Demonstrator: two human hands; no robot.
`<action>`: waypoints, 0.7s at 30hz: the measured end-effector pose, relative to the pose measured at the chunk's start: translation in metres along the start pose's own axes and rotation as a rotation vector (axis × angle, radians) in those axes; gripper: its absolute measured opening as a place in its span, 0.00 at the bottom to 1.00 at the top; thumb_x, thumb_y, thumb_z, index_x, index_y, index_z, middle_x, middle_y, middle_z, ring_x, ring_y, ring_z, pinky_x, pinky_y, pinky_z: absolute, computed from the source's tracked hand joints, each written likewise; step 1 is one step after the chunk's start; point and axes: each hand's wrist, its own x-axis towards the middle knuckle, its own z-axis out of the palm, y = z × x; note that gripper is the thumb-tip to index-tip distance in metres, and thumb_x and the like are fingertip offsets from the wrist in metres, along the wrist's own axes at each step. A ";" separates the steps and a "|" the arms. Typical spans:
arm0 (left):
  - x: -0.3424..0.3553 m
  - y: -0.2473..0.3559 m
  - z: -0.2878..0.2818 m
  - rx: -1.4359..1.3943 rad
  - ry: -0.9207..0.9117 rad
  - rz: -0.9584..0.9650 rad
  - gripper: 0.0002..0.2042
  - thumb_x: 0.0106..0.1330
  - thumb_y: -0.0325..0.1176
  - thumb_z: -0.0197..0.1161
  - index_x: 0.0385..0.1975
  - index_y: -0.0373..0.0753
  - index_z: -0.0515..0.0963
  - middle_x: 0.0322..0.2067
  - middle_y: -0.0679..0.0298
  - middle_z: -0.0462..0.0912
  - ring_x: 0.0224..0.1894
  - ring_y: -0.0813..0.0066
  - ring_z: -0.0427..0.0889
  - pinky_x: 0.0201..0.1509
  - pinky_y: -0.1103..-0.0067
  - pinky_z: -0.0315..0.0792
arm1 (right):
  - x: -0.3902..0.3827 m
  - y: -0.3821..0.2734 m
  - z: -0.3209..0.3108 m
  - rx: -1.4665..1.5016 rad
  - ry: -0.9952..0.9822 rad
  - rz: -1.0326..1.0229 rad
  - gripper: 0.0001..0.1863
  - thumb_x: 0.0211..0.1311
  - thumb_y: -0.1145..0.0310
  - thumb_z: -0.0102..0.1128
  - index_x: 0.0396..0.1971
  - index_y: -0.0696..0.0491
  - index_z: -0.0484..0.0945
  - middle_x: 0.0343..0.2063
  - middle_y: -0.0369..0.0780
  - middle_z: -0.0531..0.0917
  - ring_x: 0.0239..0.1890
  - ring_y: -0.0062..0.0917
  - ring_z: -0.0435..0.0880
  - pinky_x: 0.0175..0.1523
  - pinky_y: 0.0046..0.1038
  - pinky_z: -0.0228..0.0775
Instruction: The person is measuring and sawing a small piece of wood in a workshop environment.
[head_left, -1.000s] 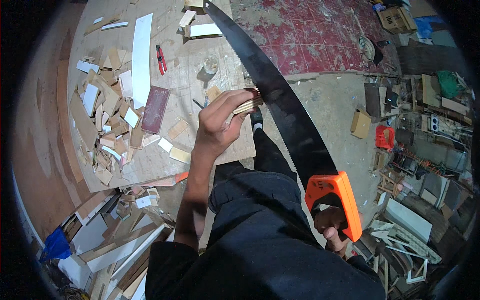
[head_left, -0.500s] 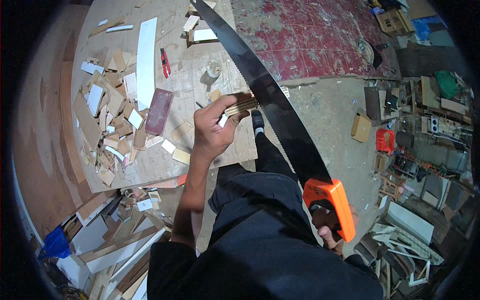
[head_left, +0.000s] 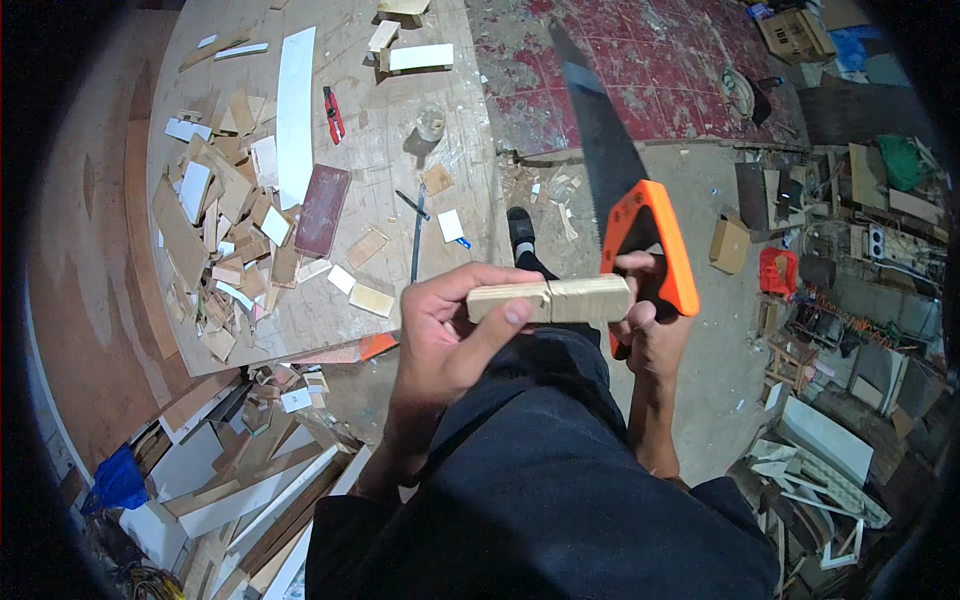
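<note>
A short block of layered plywood (head_left: 560,300) lies crosswise in front of my body, with a dark cut line across its middle. My left hand (head_left: 450,325) grips its left end, thumb on the near face and fingers behind. At the block's right end is my right hand (head_left: 655,325), whose fingertips touch it. That same hand is closed around the orange handle (head_left: 682,265) of a handsaw (head_left: 605,140). The dark blade points away from me, toward the red floor. Part of my right hand's grip is hidden behind the handle.
On the wooden table (head_left: 375,120) at left lie a heap of wood offcuts (head_left: 215,210), a long white strip (head_left: 296,120), red-handled pliers (head_left: 333,115), a maroon block (head_left: 322,210), a glass jar (head_left: 430,124) and a pen (head_left: 412,205). Scrap boards (head_left: 260,500) lean below its near edge.
The plywood block has come nearer my body and turned crosswise. My right hand has risen to its right end, bringing the saw up and away from across the block.
</note>
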 end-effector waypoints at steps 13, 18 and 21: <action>-0.010 -0.023 0.002 0.095 -0.075 0.131 0.14 0.61 0.27 0.72 0.44 0.27 0.81 0.40 0.54 0.86 0.44 0.74 0.84 0.50 0.80 0.76 | -0.008 0.007 -0.003 0.078 -0.363 0.017 0.22 0.47 0.66 0.80 0.38 0.62 0.81 0.31 0.39 0.85 0.30 0.20 0.81 0.36 0.21 0.71; -0.012 -0.027 0.004 0.006 -0.075 0.125 0.12 0.63 0.24 0.70 0.45 0.27 0.81 0.40 0.55 0.87 0.44 0.76 0.85 0.50 0.80 0.76 | -0.010 0.015 0.012 0.496 -0.280 0.179 0.14 0.52 0.71 0.73 0.31 0.59 0.75 0.25 0.38 0.78 0.26 0.20 0.75 0.27 0.23 0.65; -0.013 -0.033 0.003 0.040 -0.021 0.059 0.13 0.64 0.25 0.69 0.45 0.27 0.81 0.39 0.55 0.87 0.43 0.76 0.84 0.50 0.80 0.76 | -0.009 0.016 0.021 0.448 -0.272 0.190 0.16 0.56 0.63 0.69 0.28 0.51 0.67 0.18 0.35 0.71 0.12 0.15 0.63 0.17 0.22 0.56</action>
